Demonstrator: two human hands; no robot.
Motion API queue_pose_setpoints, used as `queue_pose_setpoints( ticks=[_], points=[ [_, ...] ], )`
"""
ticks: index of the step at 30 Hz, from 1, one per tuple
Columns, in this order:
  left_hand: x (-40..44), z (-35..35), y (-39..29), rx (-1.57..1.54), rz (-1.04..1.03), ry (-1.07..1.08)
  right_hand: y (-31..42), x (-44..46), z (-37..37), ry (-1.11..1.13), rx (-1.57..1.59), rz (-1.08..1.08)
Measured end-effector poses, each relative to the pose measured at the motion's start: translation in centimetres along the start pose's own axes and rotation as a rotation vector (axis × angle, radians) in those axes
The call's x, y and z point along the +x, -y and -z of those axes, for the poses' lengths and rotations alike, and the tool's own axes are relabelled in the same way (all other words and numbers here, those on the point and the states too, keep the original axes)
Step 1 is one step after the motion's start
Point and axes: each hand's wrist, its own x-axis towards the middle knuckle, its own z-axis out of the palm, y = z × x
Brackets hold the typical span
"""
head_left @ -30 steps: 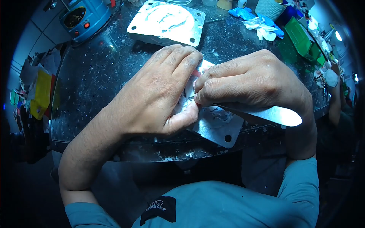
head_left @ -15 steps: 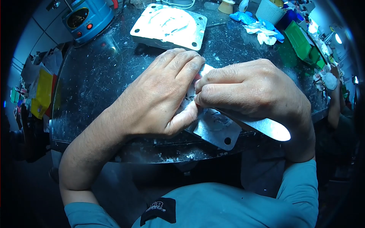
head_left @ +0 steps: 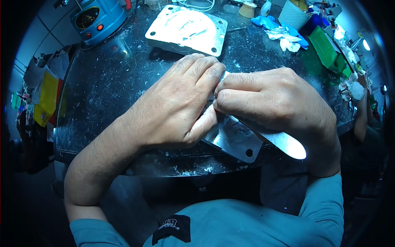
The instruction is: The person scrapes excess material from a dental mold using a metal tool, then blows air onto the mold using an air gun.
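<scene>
A dark, scuffed worktop [head_left: 103, 82] with a curved front edge fills most of our view, and along its far side we see a blue machine [head_left: 98, 18], a metal block [head_left: 179, 40] topped with white material, crumpled cloths [head_left: 286, 35] and a green bin [head_left: 327, 49]. Off at the right edge we make out another person's arm [head_left: 361, 119]. The work sits close to the front edge: a metal plate [head_left: 234, 144] lies on the worktop, partly under both hands, its holed corner showing below them. We judge the step in hand to be fine, close work at the fingertips over this plate; just what they are working on is mostly hidden from us. As we read it, the next move calls for a light, controlled right hand and firm support from the left. Our left hand [head_left: 181, 99] arches palm down over the plate, fingers together and thumb set apart from them; we cannot tell whether it grips anything underneath. Our right hand [head_left: 273, 94] is curled tight, thumb and forefinger pinched right beside the left fingers, and it appears to grasp a metal blade [head_left: 288, 146], whose rounded end juts out below the hand.
</scene>
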Motion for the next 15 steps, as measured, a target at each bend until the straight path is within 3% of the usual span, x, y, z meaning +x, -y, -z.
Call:
queue_pose_setpoints(
  ticks=[3, 12, 15],
  points=[
    [0.1, -0.7, 0.2, 0.114, -0.124, -0.15, 0.5, 0.0, -0.1, 0.006, -0.006, -0.045],
    [0.1, -1.1, 0.2, 0.114, -0.112, -0.18, 1.1, -0.1, 0.0, 0.03, -0.035, -0.06],
    [0.0, -0.8, 0.2, 0.018, -0.112, -0.196, -0.3, -0.7, 1.0, 0.036, 0.127, -0.095]
  ],
)
